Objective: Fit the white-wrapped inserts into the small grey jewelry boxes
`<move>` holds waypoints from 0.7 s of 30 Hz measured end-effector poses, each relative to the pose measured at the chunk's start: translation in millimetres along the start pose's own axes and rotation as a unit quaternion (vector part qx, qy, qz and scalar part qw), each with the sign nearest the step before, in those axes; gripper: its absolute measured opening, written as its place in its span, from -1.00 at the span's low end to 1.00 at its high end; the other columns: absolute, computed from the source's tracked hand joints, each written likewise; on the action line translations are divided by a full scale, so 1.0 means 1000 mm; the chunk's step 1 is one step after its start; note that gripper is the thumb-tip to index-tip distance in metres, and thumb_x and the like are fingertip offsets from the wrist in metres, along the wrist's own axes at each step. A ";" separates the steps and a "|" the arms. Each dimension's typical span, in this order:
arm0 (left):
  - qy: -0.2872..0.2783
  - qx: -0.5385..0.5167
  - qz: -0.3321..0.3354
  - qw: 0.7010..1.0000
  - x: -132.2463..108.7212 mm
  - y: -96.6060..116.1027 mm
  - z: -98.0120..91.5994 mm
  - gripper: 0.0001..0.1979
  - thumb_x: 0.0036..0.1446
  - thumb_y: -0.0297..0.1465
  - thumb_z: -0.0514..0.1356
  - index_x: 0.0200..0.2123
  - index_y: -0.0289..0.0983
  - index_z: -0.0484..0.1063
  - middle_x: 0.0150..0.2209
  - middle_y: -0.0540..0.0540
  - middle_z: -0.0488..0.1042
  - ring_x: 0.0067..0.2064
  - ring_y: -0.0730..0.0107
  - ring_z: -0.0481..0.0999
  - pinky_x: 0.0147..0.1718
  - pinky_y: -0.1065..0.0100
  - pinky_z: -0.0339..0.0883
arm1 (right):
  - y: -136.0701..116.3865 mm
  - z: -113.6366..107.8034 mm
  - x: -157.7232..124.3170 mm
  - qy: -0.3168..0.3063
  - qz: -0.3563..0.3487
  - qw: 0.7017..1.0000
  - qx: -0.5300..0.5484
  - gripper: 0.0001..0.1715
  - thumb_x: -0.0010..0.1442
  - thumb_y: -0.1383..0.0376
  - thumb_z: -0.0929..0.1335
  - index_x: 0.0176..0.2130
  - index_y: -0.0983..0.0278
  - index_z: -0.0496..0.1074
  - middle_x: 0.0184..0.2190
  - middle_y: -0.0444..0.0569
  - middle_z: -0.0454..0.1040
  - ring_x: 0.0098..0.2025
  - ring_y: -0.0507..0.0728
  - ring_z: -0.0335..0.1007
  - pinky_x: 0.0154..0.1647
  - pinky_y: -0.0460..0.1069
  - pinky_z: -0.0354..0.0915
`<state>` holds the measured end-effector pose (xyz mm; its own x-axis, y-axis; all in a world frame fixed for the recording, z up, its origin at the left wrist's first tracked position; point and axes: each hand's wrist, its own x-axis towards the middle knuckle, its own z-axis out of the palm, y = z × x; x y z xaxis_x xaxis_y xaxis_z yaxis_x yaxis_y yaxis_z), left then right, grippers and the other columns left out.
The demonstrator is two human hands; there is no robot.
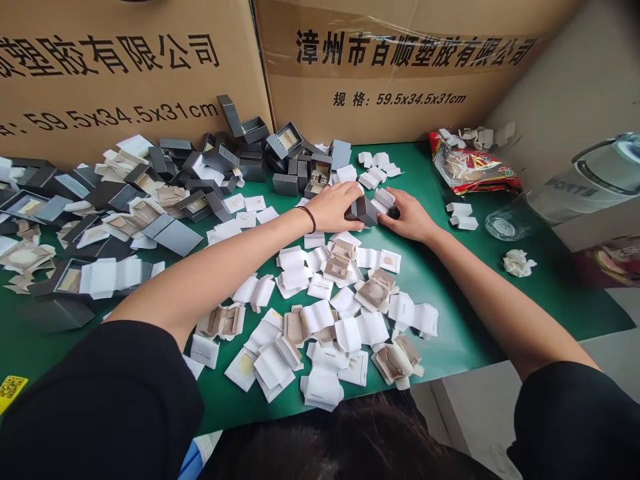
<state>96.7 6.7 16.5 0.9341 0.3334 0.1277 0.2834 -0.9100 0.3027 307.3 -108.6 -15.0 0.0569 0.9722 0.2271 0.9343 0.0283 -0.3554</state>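
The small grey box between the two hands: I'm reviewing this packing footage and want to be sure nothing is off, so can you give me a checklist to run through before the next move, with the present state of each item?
1. Both hands on the small grey box: ok; left hand and right hand meet on it.
2. Box rests on the green table: ok.
3. Box shut or open: cannot tell; fingers cover it.
4. White inserts within reach: ok; they lie scattered just below the hands.
5. More grey boxes at hand: ok; piled behind.
6. Glass out of the way: ok; it stands apart, right of the right hand.
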 end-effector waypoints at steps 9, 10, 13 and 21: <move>-0.041 0.022 0.014 0.999 -0.027 0.007 -0.010 -0.47 0.03 -0.12 0.16 0.00 -0.32 0.30 -0.06 -0.24 0.44 0.03 0.08 0.42 -0.04 0.26 0.28 | -0.043 -0.001 -0.015 -0.001 -0.006 0.993 0.121 -0.31 0.12 0.11 0.24 0.19 0.30 0.16 0.12 0.08 0.36 0.02 0.20 0.39 0.05 0.12 0.35; -0.038 0.019 0.019 0.999 -0.032 0.005 -0.011 -0.48 0.01 -0.12 0.18 -0.02 -0.32 0.32 -0.08 -0.24 0.45 0.02 0.09 0.43 -0.05 0.28 0.28 | -0.048 0.001 -0.016 -0.005 -0.017 0.992 0.128 -0.32 0.13 0.12 0.24 0.19 0.30 0.16 0.12 0.08 0.37 0.03 0.19 0.39 0.05 0.12 0.35; -0.012 -0.036 -0.008 0.999 -0.048 -0.003 -0.015 -0.49 -0.10 -0.12 0.26 -0.13 -0.30 0.37 -0.14 -0.21 0.48 -0.07 0.11 0.46 -0.12 0.32 0.27 | -0.063 0.006 -0.018 -0.003 -0.044 0.988 0.148 -0.39 0.14 0.10 0.25 0.13 0.30 0.26 0.08 0.09 0.39 0.04 0.19 0.38 0.03 0.10 0.35; 0.078 -0.559 -0.169 0.808 -0.081 -0.026 -0.022 -0.49 -0.10 -0.12 0.29 -0.12 -0.30 0.40 -0.11 -0.17 0.51 -0.16 0.27 0.56 -0.18 0.35 0.36 | -0.091 0.023 -0.005 0.047 -0.076 0.970 0.225 -0.54 0.16 0.02 0.27 -0.11 0.29 0.39 0.19 0.11 0.26 0.25 0.21 0.19 0.22 0.13 0.23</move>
<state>8.5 8.3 19.2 0.7814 0.6220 -0.0505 0.0620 0.0031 0.9981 213.4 -110.4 -4.6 -0.0188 0.9239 0.3822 0.6868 0.2897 -0.6666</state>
